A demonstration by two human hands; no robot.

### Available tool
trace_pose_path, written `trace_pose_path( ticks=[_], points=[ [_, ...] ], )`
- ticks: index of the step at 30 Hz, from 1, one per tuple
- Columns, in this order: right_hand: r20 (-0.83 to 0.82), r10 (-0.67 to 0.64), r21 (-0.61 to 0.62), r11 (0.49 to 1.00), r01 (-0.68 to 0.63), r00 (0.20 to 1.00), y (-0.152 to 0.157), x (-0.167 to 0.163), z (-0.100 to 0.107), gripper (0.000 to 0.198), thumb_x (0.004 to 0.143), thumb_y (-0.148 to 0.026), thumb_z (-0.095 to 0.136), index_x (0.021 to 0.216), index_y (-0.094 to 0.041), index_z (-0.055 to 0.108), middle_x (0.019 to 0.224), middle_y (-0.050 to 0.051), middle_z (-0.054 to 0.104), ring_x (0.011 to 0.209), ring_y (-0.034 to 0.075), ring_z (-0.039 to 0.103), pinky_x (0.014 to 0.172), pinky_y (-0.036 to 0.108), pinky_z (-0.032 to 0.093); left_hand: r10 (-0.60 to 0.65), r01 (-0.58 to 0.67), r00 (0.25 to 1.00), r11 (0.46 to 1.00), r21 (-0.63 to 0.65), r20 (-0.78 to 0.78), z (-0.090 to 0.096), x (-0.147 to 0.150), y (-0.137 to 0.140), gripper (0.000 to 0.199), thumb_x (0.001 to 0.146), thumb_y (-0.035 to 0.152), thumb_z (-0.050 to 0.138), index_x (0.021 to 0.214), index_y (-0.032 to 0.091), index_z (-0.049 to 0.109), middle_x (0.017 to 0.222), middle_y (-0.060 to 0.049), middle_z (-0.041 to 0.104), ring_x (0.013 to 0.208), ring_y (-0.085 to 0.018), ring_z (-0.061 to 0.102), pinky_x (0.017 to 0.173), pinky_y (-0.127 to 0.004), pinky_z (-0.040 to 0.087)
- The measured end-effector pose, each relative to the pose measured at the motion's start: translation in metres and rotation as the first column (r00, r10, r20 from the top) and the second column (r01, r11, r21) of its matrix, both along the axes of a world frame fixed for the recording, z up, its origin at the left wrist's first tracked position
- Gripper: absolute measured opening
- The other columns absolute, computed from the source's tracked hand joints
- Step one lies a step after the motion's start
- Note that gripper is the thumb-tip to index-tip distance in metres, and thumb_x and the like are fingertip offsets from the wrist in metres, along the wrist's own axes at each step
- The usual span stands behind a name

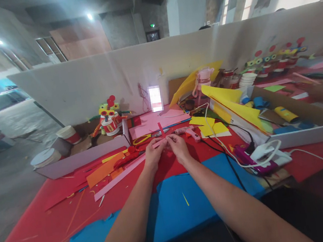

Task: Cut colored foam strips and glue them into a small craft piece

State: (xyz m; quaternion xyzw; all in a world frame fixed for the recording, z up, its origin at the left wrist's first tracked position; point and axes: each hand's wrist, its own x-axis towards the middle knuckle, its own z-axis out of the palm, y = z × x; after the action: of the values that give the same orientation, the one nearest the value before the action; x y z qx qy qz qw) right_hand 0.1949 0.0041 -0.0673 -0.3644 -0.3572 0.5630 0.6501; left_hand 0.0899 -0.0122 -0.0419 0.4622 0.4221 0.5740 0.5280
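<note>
Fingertips close together, my left hand (155, 150) and my right hand (177, 146) meet above the red-covered table. A long pink paper strip (121, 174) runs from the left hand's pinch down to the lower left. Between the fingertips, a short red paper strip (160, 128) sticks up and away from me; my right fingers are closed at its lower end. The exact contact point of the two strips is hidden by the fingers. Just beyond the right hand lies a pink glue gun (191, 134). Yellow-handled scissors (141, 140) rest beyond the left hand.
Orange paper (102, 172) and scraps lie at left. A box (88, 157) with paper cups and a cup figure (110, 124) stands behind them. At right are yellow sheets (215, 129), a purple power strip (252, 160) with cables, and a box (313, 135) of coloured rolls.
</note>
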Motion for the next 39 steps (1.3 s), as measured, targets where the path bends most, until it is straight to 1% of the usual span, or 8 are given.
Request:
trace_pose_path(
  ticks=[4, 11, 19, 23, 27, 33, 37, 39],
  points=[
    [0.010, 0.035, 0.021, 0.999, -0.036, 0.999, -0.003, -0.002, 0.003, 0.026, 0.065, -0.041, 0.074, 0.077, -0.021, 0.063, 0.072, 0.000, 0.069, 0.069, 0.018, 0.066, 0.066, 0.031, 0.055, 0.093, -0.093, 0.995, 0.996, 0.004, 0.039, -0.004, -0.002, 0.003, 0.031, 0.058, 0.036, 0.083, 0.076, 0.014, 0.070, 0.069, -0.003, 0.068, 0.061, -0.013, 0.060, 0.058, -0.023, 0.046],
    [-0.082, 0.203, 0.001, 0.979, -0.203, 0.976, -0.004, 0.000, 0.008, 0.034, 0.061, -0.045, 0.078, 0.078, -0.019, 0.065, 0.072, 0.001, 0.070, 0.070, 0.019, 0.068, 0.069, 0.033, 0.056, 0.077, -0.078, 0.996, 0.997, 0.021, 0.045, -0.005, -0.008, 0.006, 0.030, 0.057, 0.037, 0.083, 0.074, 0.014, 0.072, 0.072, -0.005, 0.071, 0.067, -0.016, 0.063, 0.065, -0.027, 0.047],
    [-0.006, 0.124, -0.030, 0.992, -0.124, 0.992, -0.001, 0.005, 0.005, 0.027, 0.056, -0.038, 0.082, 0.069, -0.018, 0.067, 0.061, -0.002, 0.066, 0.059, 0.013, 0.063, 0.066, 0.030, 0.056, 0.106, -0.107, 0.994, 0.993, 0.046, 0.008, -0.003, -0.007, 0.004, 0.021, 0.058, 0.031, 0.081, 0.065, 0.015, 0.072, 0.067, -0.005, 0.069, 0.064, -0.016, 0.061, 0.064, -0.028, 0.046],
    [-0.059, 0.131, -0.050, 0.990, -0.134, 0.990, 0.000, 0.006, 0.003, 0.028, 0.055, -0.036, 0.083, 0.071, -0.018, 0.068, 0.062, -0.001, 0.067, 0.061, 0.014, 0.064, 0.068, 0.031, 0.057, 0.111, -0.112, 0.993, 0.993, 0.036, 0.029, -0.004, -0.007, 0.005, 0.024, 0.057, 0.034, 0.082, 0.062, 0.014, 0.070, 0.062, -0.003, 0.067, 0.059, -0.014, 0.058, 0.060, -0.026, 0.044],
    [-0.124, 0.075, -0.059, 0.995, -0.083, 0.989, 0.003, 0.005, 0.002, 0.029, 0.055, -0.033, 0.084, 0.072, -0.017, 0.067, 0.061, -0.002, 0.065, 0.060, 0.013, 0.063, 0.070, 0.031, 0.057, 0.154, -0.155, 0.987, 0.988, 0.001, 0.049, -0.005, -0.009, 0.007, 0.033, 0.061, 0.042, 0.081, 0.056, 0.014, 0.063, 0.052, 0.000, 0.058, 0.049, -0.009, 0.049, 0.051, -0.023, 0.037],
    [-0.224, 0.006, -0.075, 0.997, -0.023, 0.975, 0.008, 0.006, 0.001, 0.028, 0.056, -0.030, 0.084, 0.074, -0.017, 0.066, 0.066, -0.002, 0.065, 0.062, 0.011, 0.063, 0.071, 0.028, 0.057, 0.153, -0.159, 0.981, 0.986, 0.046, 0.118, -0.002, -0.011, 0.008, 0.038, 0.068, 0.050, 0.075, 0.063, 0.015, 0.062, 0.055, 0.002, 0.056, 0.048, -0.008, 0.048, 0.049, -0.022, 0.037],
    [-0.237, 0.024, -0.062, 0.997, -0.040, 0.971, 0.006, 0.004, 0.001, 0.028, 0.057, -0.029, 0.084, 0.073, -0.018, 0.064, 0.067, -0.002, 0.066, 0.066, 0.013, 0.065, 0.074, 0.030, 0.058, 0.083, -0.082, 0.994, 0.997, -0.012, 0.077, -0.002, -0.009, 0.006, 0.036, 0.061, 0.046, 0.081, 0.072, 0.015, 0.066, 0.059, 0.002, 0.059, 0.049, -0.007, 0.049, 0.050, -0.021, 0.039],
    [-0.218, 0.051, -0.059, 0.996, -0.066, 0.975, 0.003, 0.002, 0.002, 0.027, 0.058, -0.028, 0.083, 0.074, -0.018, 0.063, 0.070, 0.000, 0.068, 0.070, 0.014, 0.067, 0.076, 0.032, 0.058, 0.058, -0.058, 0.998, 0.998, -0.002, 0.028, -0.002, -0.008, 0.005, 0.036, 0.059, 0.043, 0.082, 0.076, 0.015, 0.067, 0.063, 0.000, 0.063, 0.052, -0.008, 0.052, 0.052, -0.021, 0.040]
  ],
)
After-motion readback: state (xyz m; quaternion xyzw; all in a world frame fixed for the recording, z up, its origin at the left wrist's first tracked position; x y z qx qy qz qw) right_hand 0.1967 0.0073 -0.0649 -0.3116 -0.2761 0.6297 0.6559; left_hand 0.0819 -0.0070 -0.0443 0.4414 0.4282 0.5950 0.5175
